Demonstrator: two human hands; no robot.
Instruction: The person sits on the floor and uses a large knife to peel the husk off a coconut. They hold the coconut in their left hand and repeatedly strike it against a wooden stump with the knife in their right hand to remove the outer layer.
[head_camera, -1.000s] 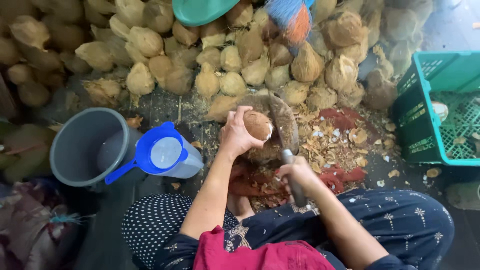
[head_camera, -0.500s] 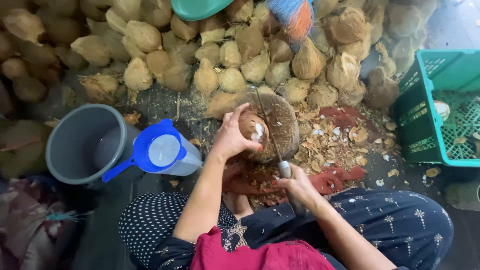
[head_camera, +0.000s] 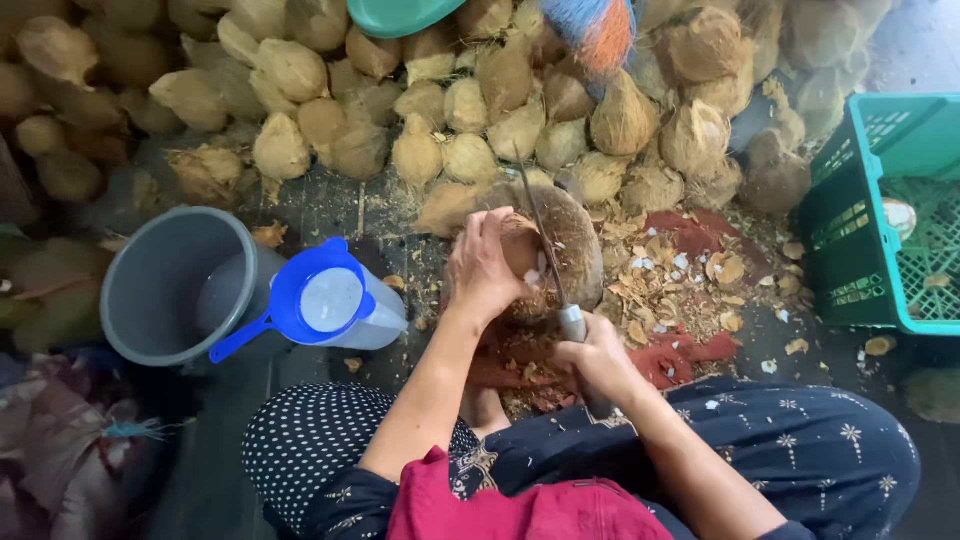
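Single head-worn view, no second camera to overlap. Looks steeply down from above the seated person's lap, facing forward toward the coconut pile (head_camera: 480, 90) along the top of frame. Close range: left hand (head_camera: 485, 270) and right hand (head_camera: 598, 355) at frame centre, knees cut off at bottom edge. Grey bucket (head_camera: 150, 300) at mid left, green crate (head_camera: 850, 230) clipped at right edge.

Dark patterned trousers (head_camera: 800, 450), red cloth (head_camera: 520, 505) at waist
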